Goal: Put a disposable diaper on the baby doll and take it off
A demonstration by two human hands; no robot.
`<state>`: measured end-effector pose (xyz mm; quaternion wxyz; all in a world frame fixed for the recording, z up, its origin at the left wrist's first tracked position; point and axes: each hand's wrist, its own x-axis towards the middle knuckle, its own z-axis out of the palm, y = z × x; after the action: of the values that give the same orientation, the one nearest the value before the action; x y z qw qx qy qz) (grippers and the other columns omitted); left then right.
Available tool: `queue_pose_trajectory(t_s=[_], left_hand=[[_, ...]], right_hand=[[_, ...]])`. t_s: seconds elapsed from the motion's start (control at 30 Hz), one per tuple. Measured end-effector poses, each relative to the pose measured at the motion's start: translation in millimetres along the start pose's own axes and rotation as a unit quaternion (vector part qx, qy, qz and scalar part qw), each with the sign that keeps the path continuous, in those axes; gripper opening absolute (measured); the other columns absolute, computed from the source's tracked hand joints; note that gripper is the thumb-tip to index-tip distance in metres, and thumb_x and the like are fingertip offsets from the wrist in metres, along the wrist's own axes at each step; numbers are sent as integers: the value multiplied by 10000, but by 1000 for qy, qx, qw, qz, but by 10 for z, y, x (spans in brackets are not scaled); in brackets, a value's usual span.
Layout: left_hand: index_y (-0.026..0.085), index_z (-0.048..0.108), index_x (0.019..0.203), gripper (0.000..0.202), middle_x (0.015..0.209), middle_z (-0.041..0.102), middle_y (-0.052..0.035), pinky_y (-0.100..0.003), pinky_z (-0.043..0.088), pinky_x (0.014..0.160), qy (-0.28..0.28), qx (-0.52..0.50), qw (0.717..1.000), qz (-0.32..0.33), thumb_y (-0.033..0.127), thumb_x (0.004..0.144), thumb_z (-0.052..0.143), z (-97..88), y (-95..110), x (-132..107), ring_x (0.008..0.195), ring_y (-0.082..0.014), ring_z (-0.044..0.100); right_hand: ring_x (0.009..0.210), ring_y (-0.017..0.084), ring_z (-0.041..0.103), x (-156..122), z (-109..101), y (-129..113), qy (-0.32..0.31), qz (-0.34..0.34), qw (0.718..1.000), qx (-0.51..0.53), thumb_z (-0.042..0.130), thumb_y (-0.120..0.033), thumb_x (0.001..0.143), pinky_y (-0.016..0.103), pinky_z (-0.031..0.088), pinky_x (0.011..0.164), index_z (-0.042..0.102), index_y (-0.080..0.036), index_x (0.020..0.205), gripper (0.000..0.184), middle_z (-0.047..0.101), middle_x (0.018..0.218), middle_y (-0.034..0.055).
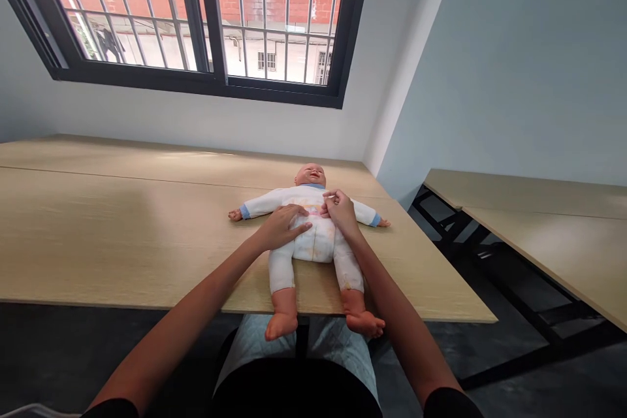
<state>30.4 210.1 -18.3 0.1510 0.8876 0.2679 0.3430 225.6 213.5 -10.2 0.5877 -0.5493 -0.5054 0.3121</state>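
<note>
A baby doll (313, 245) lies on its back on the wooden table, its head away from me and its arms spread wide. It has a white body with a faint coloured print at the waist and blue cuffs and collar. Both bare feet hang past the table's front edge. My left hand (284, 227) rests flat on the doll's belly, fingers stretched out. At the other side of the waist, my right hand (341, 211) has its fingers bent and pinched together against the doll's front. Whatever lies between those fingertips is too small to make out.
The light wooden table (122, 228) runs far to the left and back to the wall. A second table (563, 235) on black metal legs stands to the right, across a gap. A barred window (206, 19) is ahead. My legs (264, 346) are under the near edge.
</note>
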Motion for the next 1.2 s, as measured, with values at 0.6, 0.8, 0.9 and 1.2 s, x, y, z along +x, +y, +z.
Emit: queue_pose_trajectory(t_s=[0.6,0.8,0.9,1.2], left_hand=[[210,585,873,259,957,677,-60,-399,484,933,173,-112,971,-119,424,931,449,-88,-87,44,974,-226,632],[206,586,668,210,862,632,-44,-409,455,902,137,-99,981,-97,353,791,673,-100,15,-205,920,-243,595],[205,626,703,170,945,613,-53,-422,430,937,129,-77,984,-98,325,775,723,55,127,-407,1007,-258,570],[205,682,664,157,1045,601,-74,-463,403,1018,75,-132,979,-137,299,746,776,30,107,-453,1092,-280,556]], right_hand=[[717,166,634,-125,-313,-106,83,-96,990,56,574,-409,807,301,552,690,608,-174,901,255,644,755,26],[961,260,595,-747,-623,97,-32,-130,974,-183,668,-449,800,443,438,947,659,-187,786,262,652,944,87],[1081,285,547,-962,-614,125,-64,-164,953,-247,714,-373,792,462,390,1005,702,-200,814,175,616,1055,103],[1090,303,491,-987,-515,161,-58,-191,928,-315,731,-205,785,478,380,988,693,-197,751,52,587,1154,109]])
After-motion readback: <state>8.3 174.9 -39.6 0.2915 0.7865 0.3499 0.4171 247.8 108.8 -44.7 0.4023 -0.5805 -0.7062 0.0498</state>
